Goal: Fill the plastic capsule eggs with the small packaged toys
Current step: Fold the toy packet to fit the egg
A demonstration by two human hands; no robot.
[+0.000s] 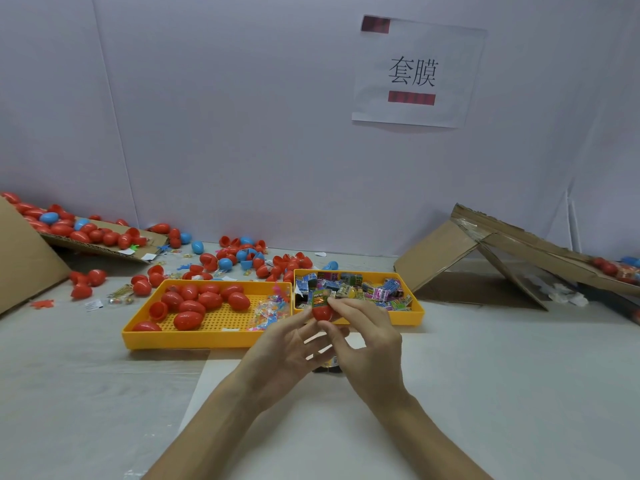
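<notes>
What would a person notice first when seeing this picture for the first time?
The left hand and the right hand meet at the centre, holding a red egg with a green toy packet at its opening. Behind them stand two yellow trays: the left tray holds red eggs, the right tray colourful packets. A white paper sign hangs on the wall above.
</notes>
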